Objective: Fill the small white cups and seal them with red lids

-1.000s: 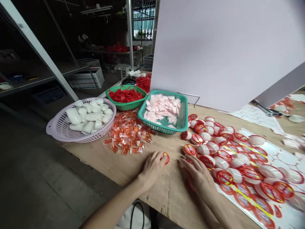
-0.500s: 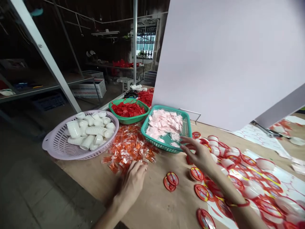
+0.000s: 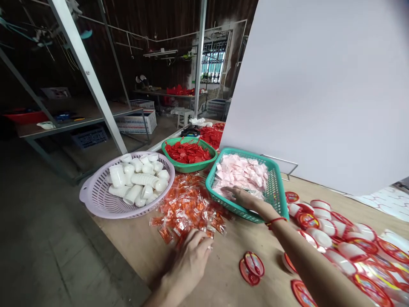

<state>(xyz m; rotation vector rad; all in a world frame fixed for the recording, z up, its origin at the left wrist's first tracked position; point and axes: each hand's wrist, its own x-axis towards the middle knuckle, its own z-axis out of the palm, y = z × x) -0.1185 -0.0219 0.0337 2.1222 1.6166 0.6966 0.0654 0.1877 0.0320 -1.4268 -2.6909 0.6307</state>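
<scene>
My left hand point(image 3: 193, 258) rests at the near edge of a heap of small clear packets with orange contents point(image 3: 185, 204). Its fingers are curled and close together; what lies under them is hidden. Inside a teal basket point(image 3: 277, 187), my right hand point(image 3: 244, 198) reaches over pink-white packets point(image 3: 244, 170), fingers stretched out and touching them. Two red-rimmed oval lids point(image 3: 252, 267) with printed labels and small red spoons lie overlapping on the table, right of my left hand.
A lilac basket point(image 3: 91, 198) of white cups point(image 3: 136, 179) stands left. Behind, a green basket point(image 3: 169, 160) holds red pieces point(image 3: 190, 152). Many red-lidded white cups point(image 3: 345, 247) spread over the right side. A large white panel point(image 3: 319, 85) rises behind the table point(image 3: 223, 266).
My right hand has moved left and forward, from the teal basket's near right edge onto the pink-white packets. My left hand stays at the orange heap. The whole view has shifted.
</scene>
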